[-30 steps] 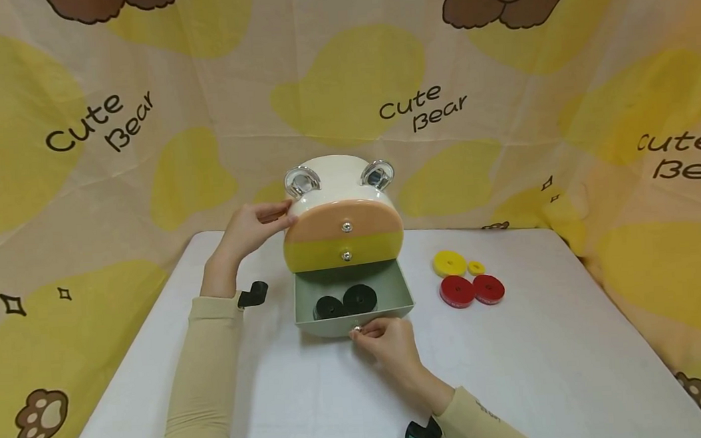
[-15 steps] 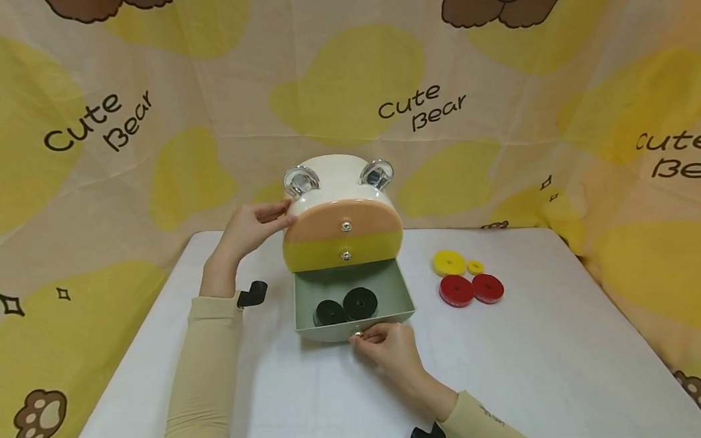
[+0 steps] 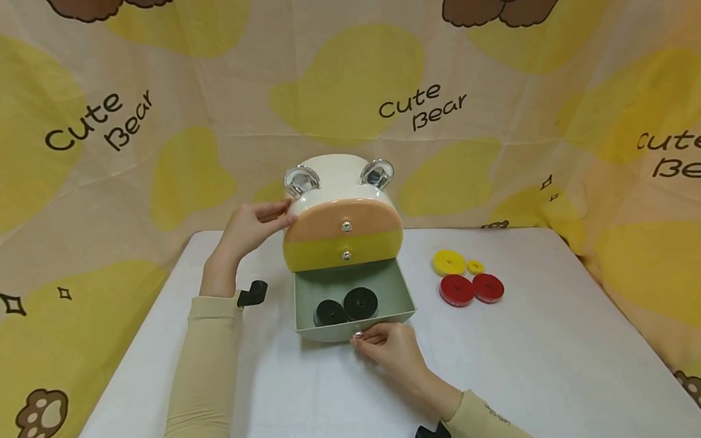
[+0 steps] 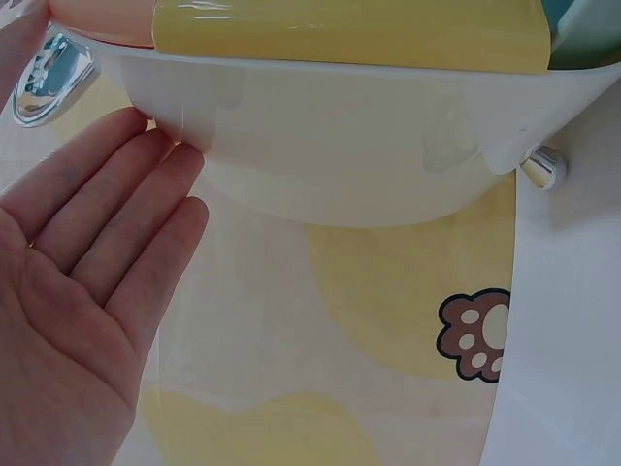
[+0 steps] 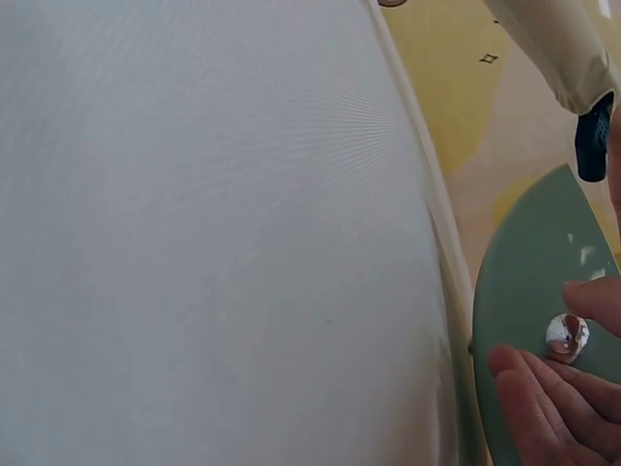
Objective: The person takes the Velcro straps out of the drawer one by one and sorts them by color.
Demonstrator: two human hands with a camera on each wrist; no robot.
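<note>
A small white drawer cabinet [image 3: 335, 173] with silver ears stands on the table. Its peach drawer [image 3: 314, 222] and yellow drawer [image 3: 313, 253] are closed, while the green bottom drawer [image 3: 391, 290] is pulled out. Inside lie two black discs [image 3: 360, 303], each with a small centre hole. My right hand [image 3: 391, 347] pinches the green drawer's silver knob [image 5: 568, 337] between thumb and fingers. At the cabinet's upper left side is my left hand [image 3: 255, 228], its straight fingers [image 4: 146, 209] touching the white shell and its thumb near the front edge.
Right of the cabinet lie a large yellow disc [image 3: 449, 263], a small yellow disc [image 3: 476, 267] and two red discs [image 3: 457, 291], all on the white tablecloth [image 3: 563, 340]. A patterned cloth backdrop [image 3: 342, 79] hangs close behind the cabinet.
The green drawer has slid slightly further out toward me with my right hand at its knob, then stayed put over the last half second. My left hand has not moved.
</note>
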